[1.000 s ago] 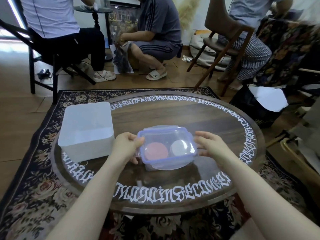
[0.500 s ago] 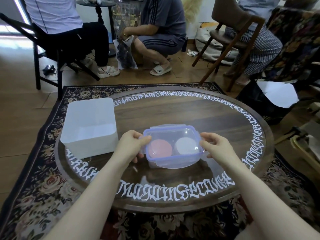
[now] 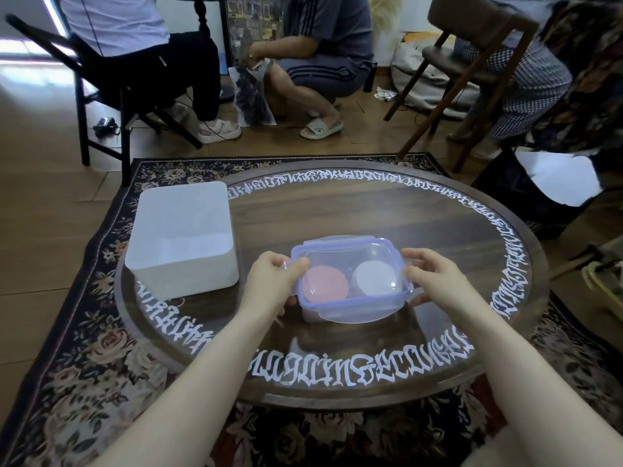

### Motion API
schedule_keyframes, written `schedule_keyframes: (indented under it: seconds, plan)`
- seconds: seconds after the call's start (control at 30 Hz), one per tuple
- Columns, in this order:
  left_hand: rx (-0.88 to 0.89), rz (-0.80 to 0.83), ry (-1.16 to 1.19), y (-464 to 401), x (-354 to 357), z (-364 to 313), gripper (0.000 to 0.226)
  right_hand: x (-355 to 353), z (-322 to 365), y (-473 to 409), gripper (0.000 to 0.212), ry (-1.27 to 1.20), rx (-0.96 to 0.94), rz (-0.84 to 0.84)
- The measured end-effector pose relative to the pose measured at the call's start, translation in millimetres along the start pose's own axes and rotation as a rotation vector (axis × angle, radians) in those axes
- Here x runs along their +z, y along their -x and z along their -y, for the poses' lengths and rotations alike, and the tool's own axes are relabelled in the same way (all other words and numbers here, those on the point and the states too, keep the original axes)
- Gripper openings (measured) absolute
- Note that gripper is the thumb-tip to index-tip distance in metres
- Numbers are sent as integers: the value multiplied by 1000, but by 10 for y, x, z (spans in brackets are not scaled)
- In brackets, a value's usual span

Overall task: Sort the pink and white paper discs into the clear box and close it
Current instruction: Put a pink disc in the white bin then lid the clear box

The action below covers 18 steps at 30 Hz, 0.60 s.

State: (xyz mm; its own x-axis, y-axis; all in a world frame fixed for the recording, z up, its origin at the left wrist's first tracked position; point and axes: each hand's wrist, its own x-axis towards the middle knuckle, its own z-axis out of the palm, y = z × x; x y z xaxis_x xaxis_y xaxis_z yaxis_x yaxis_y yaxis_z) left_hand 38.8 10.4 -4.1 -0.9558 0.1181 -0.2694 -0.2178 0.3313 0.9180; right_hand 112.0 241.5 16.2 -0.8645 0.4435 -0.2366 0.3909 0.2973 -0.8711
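Observation:
The clear box (image 3: pixel 350 310) stands on the round table, its clear lid (image 3: pixel 350 261) with a purple rim lying on top. Through the lid I see a stack of pink discs (image 3: pixel 324 284) on the left and white discs (image 3: pixel 375 277) on the right. My left hand (image 3: pixel 271 281) grips the lid's left edge, thumb on top. My right hand (image 3: pixel 429 274) holds the right edge, fingers curled over the side flap. The front and back flaps stick out, unlatched.
A white open bin (image 3: pixel 183 237) stands to the left on the wooden table (image 3: pixel 337 210), which sits on a floral rug. Beyond it, seated and crouching people, a black chair (image 3: pixel 101 96) and a wooden chair (image 3: pixel 472 62).
Both hands have closed in on the lid's two ends; the right hand's fingers now curl over its side. The box stays in place.

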Motion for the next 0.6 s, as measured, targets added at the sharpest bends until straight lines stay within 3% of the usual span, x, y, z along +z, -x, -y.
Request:
schedule_keyframes:
  seconds: [0.17, 0.33, 0.4, 0.5, 0.6]
  plan:
    - [19, -21, -67, 42, -4, 16, 29, 31, -41, -8, 30, -15, -10, 32]
    - [-181, 127, 133, 82, -141, -20, 32, 12, -55, -31, 29, -47, 24, 20]
    - [-72, 11, -81, 115, -138, 5, 40, 16, -65, -31, 27, -1, 15, 8]
    - [204, -257, -795, 218, -92, -12, 46, 29, -67, -16, 21, 83, -25, -37]
    - [208, -176, -800, 251, -53, -43, 54, 45, -53, -2, 15, 81, -27, -45]
